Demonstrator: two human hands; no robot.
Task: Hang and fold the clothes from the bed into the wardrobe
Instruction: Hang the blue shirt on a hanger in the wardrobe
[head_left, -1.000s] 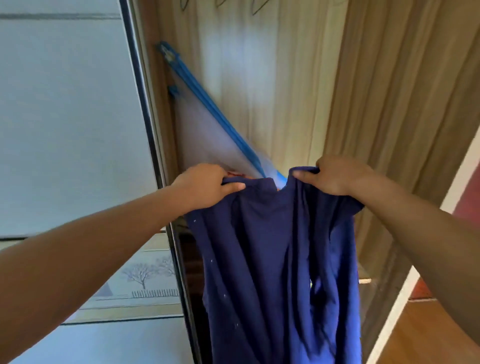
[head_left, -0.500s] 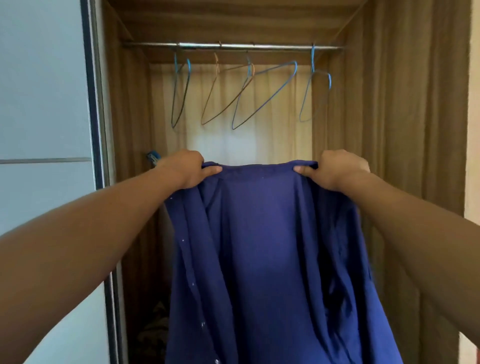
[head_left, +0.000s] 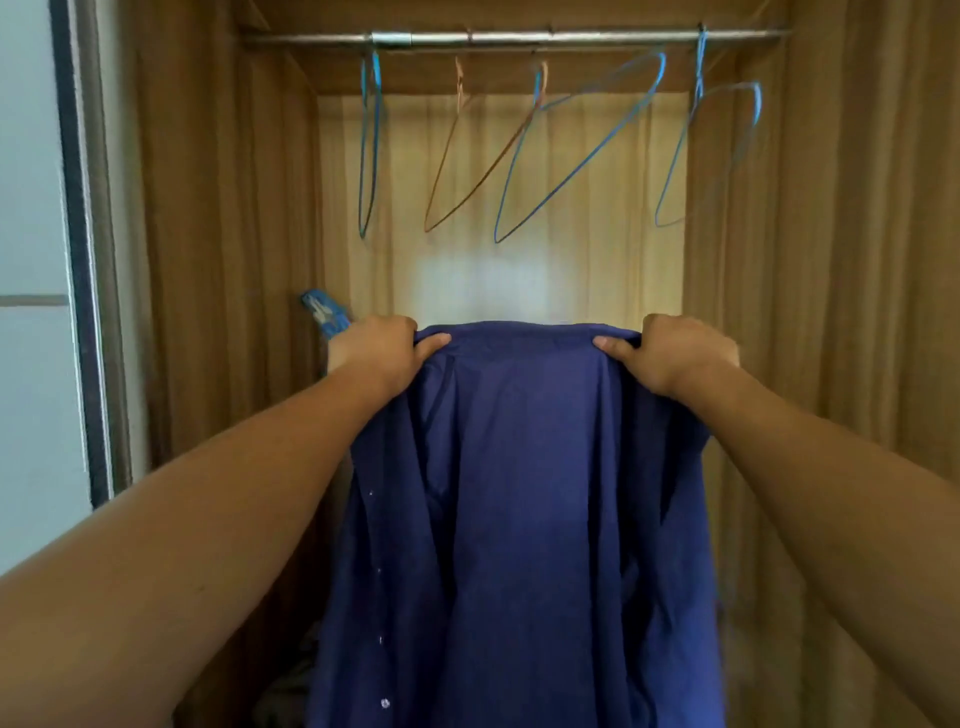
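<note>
- Gripping the navy shirt (head_left: 524, 493) by its shoulders, my left hand (head_left: 382, 345) and right hand (head_left: 680, 353) spread it level.
- Empty hangers (head_left: 519, 156) on the rail (head_left: 519, 37) wait directly above.

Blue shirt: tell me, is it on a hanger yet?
No, the blue shirt is gripped at its top edge by the left hand and right hand, below the bare hangers on the rail.

matt cloth shirt (head_left: 524, 493), shiny metal rail (head_left: 519, 37), wood-grain wardrobe (head_left: 223, 208).
</note>
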